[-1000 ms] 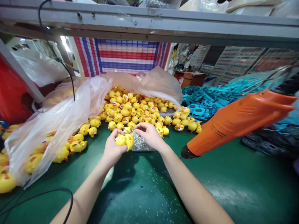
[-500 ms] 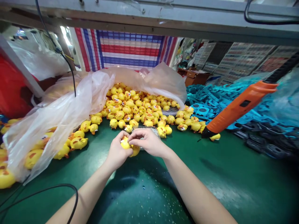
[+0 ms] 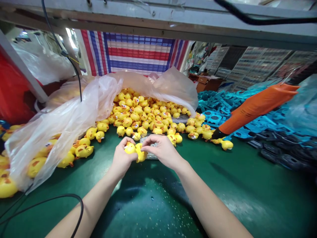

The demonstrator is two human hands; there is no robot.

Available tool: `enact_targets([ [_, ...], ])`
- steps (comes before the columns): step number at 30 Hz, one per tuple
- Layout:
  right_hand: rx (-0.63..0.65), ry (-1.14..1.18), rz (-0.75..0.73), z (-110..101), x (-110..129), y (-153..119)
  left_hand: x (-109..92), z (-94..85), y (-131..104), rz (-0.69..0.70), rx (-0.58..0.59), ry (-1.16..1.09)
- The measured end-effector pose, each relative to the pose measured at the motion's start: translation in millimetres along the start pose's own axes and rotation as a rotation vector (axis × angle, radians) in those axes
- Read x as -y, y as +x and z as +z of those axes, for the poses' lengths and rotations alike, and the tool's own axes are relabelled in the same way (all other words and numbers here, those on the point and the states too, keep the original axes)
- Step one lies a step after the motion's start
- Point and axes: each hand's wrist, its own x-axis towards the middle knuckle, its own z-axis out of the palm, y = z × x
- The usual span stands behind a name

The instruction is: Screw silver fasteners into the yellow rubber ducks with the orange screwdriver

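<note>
My left hand (image 3: 124, 155) is closed around a yellow toy duck (image 3: 140, 154), its round head showing between thumb and fingers. My right hand (image 3: 162, 149) meets the duck's right side with thumb and fingertips pinched together; whatever lies between those fingertips is too small to make out. Right behind the hands a tray of small shiny metal pieces (image 3: 151, 154) is partly covered by my right hand. To the right hangs an orange electric screwdriver (image 3: 257, 107), tilted, its black tip near some ducks on the table.
A large heap of yellow ducks (image 3: 146, 114) spills from a clear plastic bag (image 3: 86, 96) at the back. More ducks lie at left under plastic. Blue plastic parts (image 3: 215, 102) and black parts (image 3: 279, 148) are piled at right. A black cable (image 3: 61, 196) crosses my left forearm.
The duck has turned in my left hand, and my right fingertips have shifted slightly down onto its side. The hanging screwdriver has swung and rotated a little, uncovering more of the duck near its tip.
</note>
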Motion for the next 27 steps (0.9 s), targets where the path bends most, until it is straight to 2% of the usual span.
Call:
enact_targets([
  [3,0.016,-0.059,-0.025,2.0,-2.6,-1.1,-1.0,-1.4,0.0,0.017,-0.029,-0.019],
  [7,0.037,-0.040,0.019,7.0,-5.4,-0.4,-1.4,-1.4,0.1,0.037,-0.034,-0.018],
  [21,-0.094,0.073,0.081,15.5,-2.4,-1.0,-1.8,-0.9,-1.7,0.006,-0.017,-0.087],
  [27,-0.225,0.066,0.071,25.1,-1.6,-2.8,-3.0,-0.8,-2.4,0.027,-0.047,-0.092],
])
